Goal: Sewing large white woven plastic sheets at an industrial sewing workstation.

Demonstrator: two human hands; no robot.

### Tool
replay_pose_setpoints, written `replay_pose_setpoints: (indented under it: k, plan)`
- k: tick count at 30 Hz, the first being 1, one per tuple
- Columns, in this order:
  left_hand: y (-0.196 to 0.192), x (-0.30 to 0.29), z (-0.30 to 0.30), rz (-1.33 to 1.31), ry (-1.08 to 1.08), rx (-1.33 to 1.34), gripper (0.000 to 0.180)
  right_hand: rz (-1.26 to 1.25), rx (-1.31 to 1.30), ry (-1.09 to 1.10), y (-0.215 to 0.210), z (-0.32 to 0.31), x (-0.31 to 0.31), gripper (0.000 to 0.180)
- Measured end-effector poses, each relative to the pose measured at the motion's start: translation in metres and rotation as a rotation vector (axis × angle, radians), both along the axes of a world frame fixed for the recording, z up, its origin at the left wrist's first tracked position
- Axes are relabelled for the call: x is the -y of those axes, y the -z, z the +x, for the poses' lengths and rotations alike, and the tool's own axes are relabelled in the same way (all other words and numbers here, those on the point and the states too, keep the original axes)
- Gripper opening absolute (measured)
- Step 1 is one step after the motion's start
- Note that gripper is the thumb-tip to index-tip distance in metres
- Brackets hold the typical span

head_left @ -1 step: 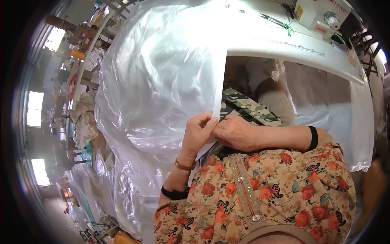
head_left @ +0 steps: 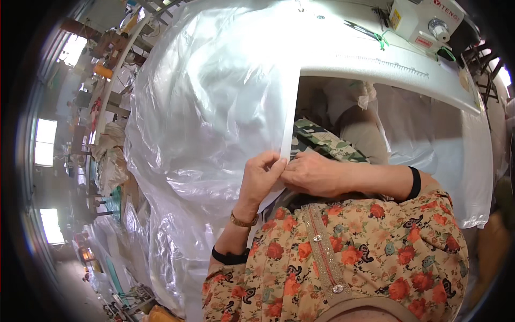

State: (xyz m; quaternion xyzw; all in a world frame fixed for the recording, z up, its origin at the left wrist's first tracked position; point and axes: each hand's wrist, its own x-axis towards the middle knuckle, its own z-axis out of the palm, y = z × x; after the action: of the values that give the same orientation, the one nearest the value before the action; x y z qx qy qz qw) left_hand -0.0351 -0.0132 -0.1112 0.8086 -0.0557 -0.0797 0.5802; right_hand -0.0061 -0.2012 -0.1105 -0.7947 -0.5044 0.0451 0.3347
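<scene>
Table (head_left: 386, 65) beyond, sheeting (head_left: 214, 129) in left hand (head_left: 261, 176)

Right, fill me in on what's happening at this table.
A person in a floral top is handling a big translucent plastic sheet. The left hand pinches its straight edge; the right hand is curled at the same spot, its fingertips hard to make out. The sheet spreads to the left; a white machine stands at the far right of the white table.

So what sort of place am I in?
Probably a sewing workshop: there's a white machine with a dial, a worktable with a ruler scale along its edge, and a large plastic sheet.
</scene>
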Motion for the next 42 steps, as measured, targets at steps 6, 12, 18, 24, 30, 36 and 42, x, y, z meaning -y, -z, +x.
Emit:
replay_pose_setpoints:
  k: [6,12,18,24,30,36,42]
  plan:
    - [-0.012,-0.004,-0.014,-0.015,-0.115,0.0,0.014,0.191,0.336,0.605,-0.016,0.113,0.03,0.014]
    - [-0.025,0.011,-0.033,-0.138,-0.193,-0.064,0.039,0.064,0.53,0.814,-0.025,0.214,0.047,0.024]
    - [-0.007,0.022,-0.034,0.27,-0.019,0.323,0.044,-0.229,0.349,0.736,-0.031,0.244,0.058,0.043]
    - [-0.014,0.034,-0.013,0.367,0.183,0.255,0.038,-0.206,0.34,0.73,-0.033,0.24,0.061,0.044]
    - [-0.01,0.039,0.016,0.355,0.157,0.411,0.031,-0.223,0.312,0.74,-0.037,0.235,0.061,0.047]
    - [-0.024,0.042,0.061,0.406,0.13,0.563,0.018,-0.204,0.267,0.711,-0.043,0.23,0.06,0.055]
    - [-0.045,0.051,0.113,0.452,0.149,0.582,0.017,-0.23,0.262,0.657,-0.051,0.223,0.061,0.054]
